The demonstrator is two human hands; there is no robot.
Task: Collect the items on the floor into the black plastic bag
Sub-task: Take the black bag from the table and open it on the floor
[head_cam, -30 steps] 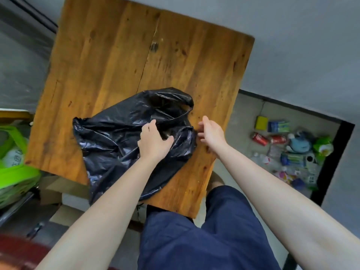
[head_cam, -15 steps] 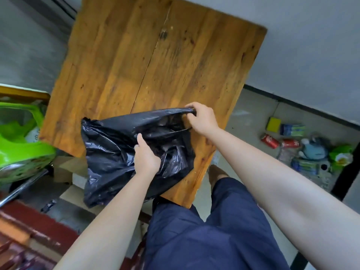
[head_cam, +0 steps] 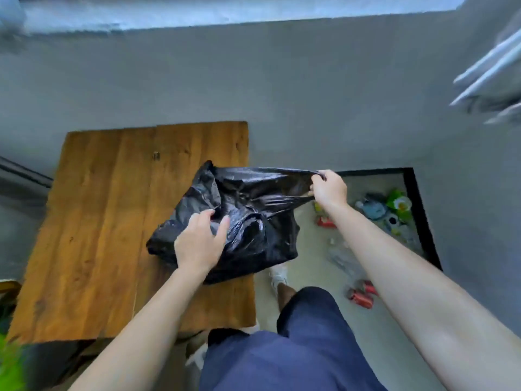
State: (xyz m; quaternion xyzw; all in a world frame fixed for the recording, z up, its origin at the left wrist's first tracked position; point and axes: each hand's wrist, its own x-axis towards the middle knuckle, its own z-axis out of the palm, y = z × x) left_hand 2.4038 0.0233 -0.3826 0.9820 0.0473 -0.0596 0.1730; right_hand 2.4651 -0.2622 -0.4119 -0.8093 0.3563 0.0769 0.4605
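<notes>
A crumpled black plastic bag (head_cam: 253, 210) hangs above the right edge of a wooden table (head_cam: 112, 221), stretched out to the right. My right hand (head_cam: 328, 189) grips the bag's rim and pulls it taut. My left hand (head_cam: 200, 241) pinches the bag's lower left part, fingers spread on the plastic. On the floor to the right lie several items: red cans (head_cam: 362, 296), a clear plastic bottle (head_cam: 342, 259), a blue soft toy (head_cam: 373, 208), a green packet (head_cam: 399, 203). My right forearm hides part of them.
A grey wall (head_cam: 310, 94) stands close behind the table and the floor patch. A black skirting strip (head_cam: 423, 221) borders the floor at the right. My legs in dark blue shorts (head_cam: 282, 356) and a white shoe (head_cam: 279, 273) are below. Something green (head_cam: 10, 365) sits at the bottom left.
The bag has lifted off the table and moved right, toward the floor items. My right hand has pulled the rim out to the right. The view has tilted up, showing more wall.
</notes>
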